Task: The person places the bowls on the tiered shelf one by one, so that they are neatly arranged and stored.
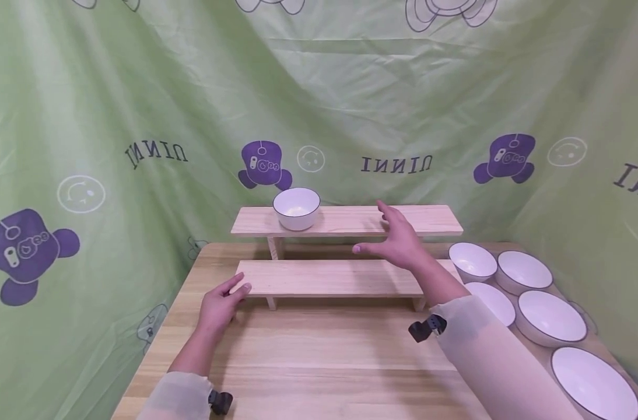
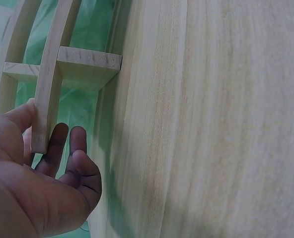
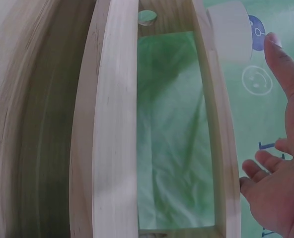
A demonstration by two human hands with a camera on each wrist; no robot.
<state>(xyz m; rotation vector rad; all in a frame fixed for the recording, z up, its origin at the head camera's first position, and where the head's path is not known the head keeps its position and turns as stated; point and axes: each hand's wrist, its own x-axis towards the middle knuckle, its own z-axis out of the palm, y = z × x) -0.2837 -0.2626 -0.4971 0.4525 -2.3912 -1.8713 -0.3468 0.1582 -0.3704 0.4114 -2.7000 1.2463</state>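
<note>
A two-tier wooden shelf (image 1: 329,279) stands on the table, and a white bowl (image 1: 297,209) with a dark rim sits on the left part of its upper board. My left hand (image 1: 219,306) holds the left end of the lower board. The left wrist view shows the thumb on one face of that board and the fingers (image 2: 55,151) curled at the other. Over the right half of the shelf, my right hand (image 1: 400,239) has its thumb and fingers spread, with nothing in it. In the right wrist view it is beside the upper board (image 3: 219,129).
Several white bowls (image 1: 552,318) stand at the table's right side, one partly hidden by the right sleeve. The wooden table (image 1: 319,361) extends in front of the shelf. A green printed cloth (image 1: 340,105) hangs behind and at both sides.
</note>
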